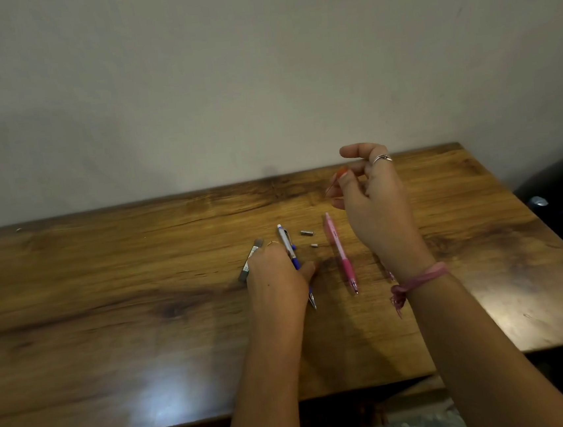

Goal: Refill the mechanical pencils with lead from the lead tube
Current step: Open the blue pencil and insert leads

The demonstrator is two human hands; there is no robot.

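Right hand (pixel 377 200) is raised above the table (pixel 108 281), thumb and fingers curled together, pinching what looks like a thin lead (pixel 330 188) that slants down to the left; it is faint, so this is a judgement. Left hand (pixel 275 275) rests low on the table, fingers over the blue pencil (pixel 292 253), and seems to be closing on it, though the grip is hidden. Blue pencil lies with its long axis running away from the person, tip near, open back end far. Lead tube (pixel 248 259) lies just left of that hand, tilted. Pink pencil (pixel 340 252) lies to the right, also tip near. Two small caps (pixel 307 233) sit between the pencils. Step in hand appears to be loading a lead; next, the blue pencil's far end must be lifted and steadied to meet the lead.
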